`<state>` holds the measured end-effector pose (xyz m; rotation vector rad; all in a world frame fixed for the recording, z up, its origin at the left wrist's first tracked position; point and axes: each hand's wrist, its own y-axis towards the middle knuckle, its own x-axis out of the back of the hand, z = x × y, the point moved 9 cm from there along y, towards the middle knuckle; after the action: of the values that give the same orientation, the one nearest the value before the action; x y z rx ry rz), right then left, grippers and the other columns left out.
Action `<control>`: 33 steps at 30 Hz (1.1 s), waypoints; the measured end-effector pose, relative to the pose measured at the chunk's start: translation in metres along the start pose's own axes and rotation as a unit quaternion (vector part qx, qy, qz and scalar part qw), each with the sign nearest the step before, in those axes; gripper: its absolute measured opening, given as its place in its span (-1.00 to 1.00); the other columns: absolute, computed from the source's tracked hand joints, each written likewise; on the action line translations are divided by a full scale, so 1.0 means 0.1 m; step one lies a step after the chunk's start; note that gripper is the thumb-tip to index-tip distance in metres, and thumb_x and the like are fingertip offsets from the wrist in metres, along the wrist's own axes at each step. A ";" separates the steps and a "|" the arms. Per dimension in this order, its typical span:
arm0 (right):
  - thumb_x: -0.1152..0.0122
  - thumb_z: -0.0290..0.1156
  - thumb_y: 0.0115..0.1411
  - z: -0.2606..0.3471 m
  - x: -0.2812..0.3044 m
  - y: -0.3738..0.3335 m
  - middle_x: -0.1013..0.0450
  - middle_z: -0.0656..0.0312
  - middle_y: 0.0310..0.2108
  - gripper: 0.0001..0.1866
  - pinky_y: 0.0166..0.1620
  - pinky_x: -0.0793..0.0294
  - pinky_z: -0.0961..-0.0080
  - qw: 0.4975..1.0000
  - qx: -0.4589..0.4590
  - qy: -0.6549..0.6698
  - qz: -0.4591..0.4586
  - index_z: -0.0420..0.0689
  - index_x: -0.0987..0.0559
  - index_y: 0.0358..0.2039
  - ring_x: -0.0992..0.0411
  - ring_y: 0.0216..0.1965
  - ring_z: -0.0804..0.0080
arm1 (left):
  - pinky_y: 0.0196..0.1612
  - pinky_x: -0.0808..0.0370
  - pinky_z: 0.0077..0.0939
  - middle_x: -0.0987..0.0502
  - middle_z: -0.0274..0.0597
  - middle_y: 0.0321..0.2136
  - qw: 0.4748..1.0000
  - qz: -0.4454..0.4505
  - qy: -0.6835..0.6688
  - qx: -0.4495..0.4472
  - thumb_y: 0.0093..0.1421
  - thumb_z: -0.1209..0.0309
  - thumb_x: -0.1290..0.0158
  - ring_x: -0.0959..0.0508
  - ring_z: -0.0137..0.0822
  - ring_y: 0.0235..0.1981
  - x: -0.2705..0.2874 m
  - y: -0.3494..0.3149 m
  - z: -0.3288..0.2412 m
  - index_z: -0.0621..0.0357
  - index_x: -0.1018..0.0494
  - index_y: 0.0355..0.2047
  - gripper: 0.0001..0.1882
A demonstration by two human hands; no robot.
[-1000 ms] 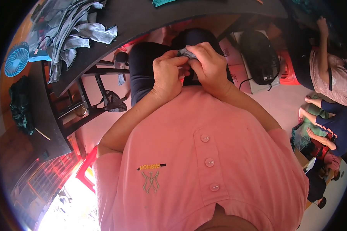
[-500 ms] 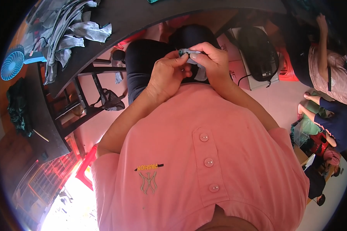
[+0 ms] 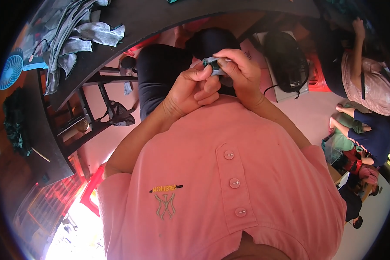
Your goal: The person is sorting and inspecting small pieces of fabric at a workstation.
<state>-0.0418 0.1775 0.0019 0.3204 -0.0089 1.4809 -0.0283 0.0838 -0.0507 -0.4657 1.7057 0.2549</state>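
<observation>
Above my lap, both hands pinch a small piece of grey fabric [image 3: 216,69] with a dark green part in it. My left hand [image 3: 193,89] grips its left side between thumb and fingers, the other fingers curled below. My right hand [image 3: 242,73] holds the right side, thumb and index finger pressed on the cloth. The lower part of the piece is mostly hidden behind my fingers. A pile of similar grey fabric strips [image 3: 95,34] hangs over the edge of the dark table to the left.
The dark table [image 3: 160,21] curves around ahead and left. A blue fan [image 3: 12,71] and dark green cloth [image 3: 15,123] are at far left. A black-covered machine [image 3: 286,60] stands right, near a red stool [image 3: 320,78]. Several people sit at the far right.
The fabric piece has turned in my fingers and shows more of its dark green part. My right hand has shifted slightly right, and the hanging grey end is now gathered up or hidden.
</observation>
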 end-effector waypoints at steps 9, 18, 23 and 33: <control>-0.15 -0.61 0.17 0.20 -0.03 -0.01 -0.50 0.25 -0.43 -0.79 -0.41 -0.40 0.62 0.983 0.171 -0.047 0.051 -0.15 -0.60 -0.18 -0.45 -0.46 0.52 | -0.66 -0.14 -0.54 -0.45 -0.23 -0.62 0.998 -0.046 0.029 -0.022 0.28 0.22 -0.05 -0.17 -0.46 -0.77 0.10 -0.03 -0.09 0.13 -0.38 -0.19 -0.74; -0.14 -0.61 0.15 0.03 -0.05 -0.02 -0.57 0.19 -0.23 -0.73 -0.14 -0.48 0.64 0.988 0.000 0.120 0.099 -0.21 -0.61 -0.12 -0.53 -0.21 0.50 | -0.70 -0.14 -0.54 -0.54 -0.13 -0.56 0.998 -0.057 0.037 0.002 0.28 0.20 -0.05 -0.19 -0.44 -0.82 0.08 -0.06 -0.02 0.19 -0.40 -0.16 -0.69; -0.15 -0.58 0.15 -0.01 -0.08 -0.04 -0.58 0.19 -0.21 -0.74 -0.10 -0.48 0.64 0.980 -0.038 0.159 0.113 -0.21 -0.61 -0.12 -0.54 -0.17 0.50 | -0.74 -0.14 -0.53 -0.53 0.07 -0.60 0.998 0.005 0.046 0.045 0.32 0.19 0.01 -0.23 -0.42 -0.85 0.00 -0.08 0.04 0.22 -0.41 -0.17 -0.68; -0.17 -0.58 0.06 0.05 -0.15 -0.03 -0.58 0.22 -0.31 -0.73 -0.17 -0.44 0.67 0.953 -0.140 0.207 0.174 -0.25 -0.62 -0.18 -0.51 -0.25 0.55 | -0.75 -0.13 -0.52 -0.51 0.13 -0.64 0.985 0.044 0.167 0.015 0.21 0.23 -0.07 -0.25 -0.40 -0.85 -0.14 -0.15 -0.04 0.27 -0.39 -0.14 -0.65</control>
<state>-0.0398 0.1613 0.0027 -0.2392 0.0632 1.8474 -0.0235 0.0711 -0.0345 -0.4293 2.0590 0.2239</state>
